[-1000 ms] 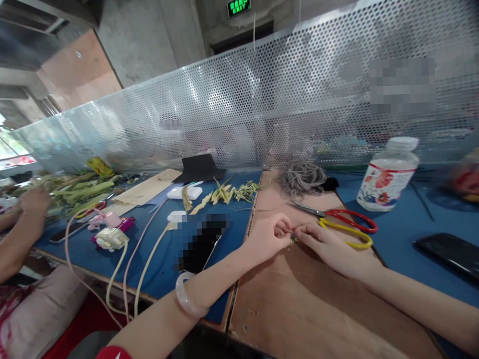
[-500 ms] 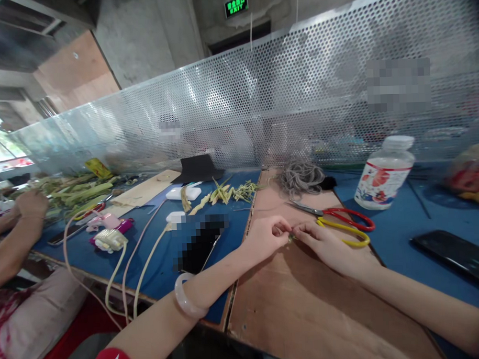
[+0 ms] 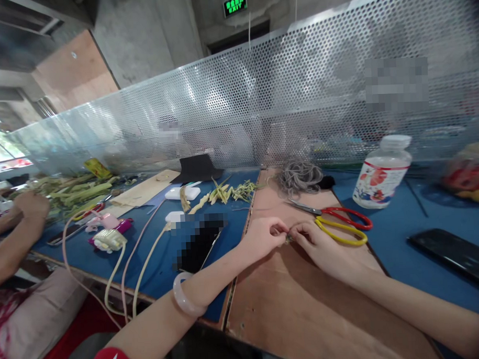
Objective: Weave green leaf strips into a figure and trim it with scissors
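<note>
Perforated metal screen (image 3: 221, 96) backs a blue counter (image 3: 389, 247) w/ a wooden board (image 3: 299, 308). L hand (image 3: 265, 237) & R hand (image 3: 322, 250) meet tip to tip above the board, fingers of both pinched on a small greenish piece (image 3: 288, 240). It sits right at the tips, btwn the two, neither hand nearer; too small to tell its long axis. Scissors (image 3: 318, 212) lie just past R hand, blades pointing left & away, handles nearest R. Grey thread bundle (image 3: 300, 178) farther back, nr screen.

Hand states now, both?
Left hand: closed, pinching a small greenish piece.
Right hand: closed, pinching at the same piece, meeting the left.
</note>
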Available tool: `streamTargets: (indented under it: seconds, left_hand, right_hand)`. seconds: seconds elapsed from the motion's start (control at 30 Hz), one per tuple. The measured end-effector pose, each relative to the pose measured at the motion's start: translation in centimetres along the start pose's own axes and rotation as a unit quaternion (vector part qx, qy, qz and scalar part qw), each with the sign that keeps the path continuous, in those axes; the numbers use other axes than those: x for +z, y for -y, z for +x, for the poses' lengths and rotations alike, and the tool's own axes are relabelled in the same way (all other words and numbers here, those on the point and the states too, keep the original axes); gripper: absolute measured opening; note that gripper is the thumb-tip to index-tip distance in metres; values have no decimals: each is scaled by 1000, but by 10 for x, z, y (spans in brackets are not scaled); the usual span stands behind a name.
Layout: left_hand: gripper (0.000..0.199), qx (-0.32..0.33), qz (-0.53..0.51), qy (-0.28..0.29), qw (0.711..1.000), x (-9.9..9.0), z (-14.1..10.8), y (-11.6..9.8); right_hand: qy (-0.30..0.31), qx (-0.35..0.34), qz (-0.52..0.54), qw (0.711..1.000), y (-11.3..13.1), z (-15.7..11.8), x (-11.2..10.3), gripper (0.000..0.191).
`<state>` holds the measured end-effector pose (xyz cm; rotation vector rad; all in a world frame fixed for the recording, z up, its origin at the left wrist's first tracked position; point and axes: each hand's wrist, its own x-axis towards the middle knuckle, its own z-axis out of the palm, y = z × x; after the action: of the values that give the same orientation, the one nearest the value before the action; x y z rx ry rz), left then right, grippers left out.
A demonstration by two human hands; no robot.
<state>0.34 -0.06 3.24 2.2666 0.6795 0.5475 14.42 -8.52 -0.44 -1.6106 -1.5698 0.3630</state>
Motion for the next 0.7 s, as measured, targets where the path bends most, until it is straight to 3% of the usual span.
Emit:
streamTargets:
  seconds: [0.4, 0.7]
  left_hand:
    - [23, -16, 54, -7, 998, 2, -3, 0]
    - [24, -37, -38, 12, 999, 0, 0, 5]
  right_hand:
    - [-1, 17, 12, 1000, -3, 1, 3, 24]
    - [-28, -4, 18, 999, -4, -2, 4, 21]
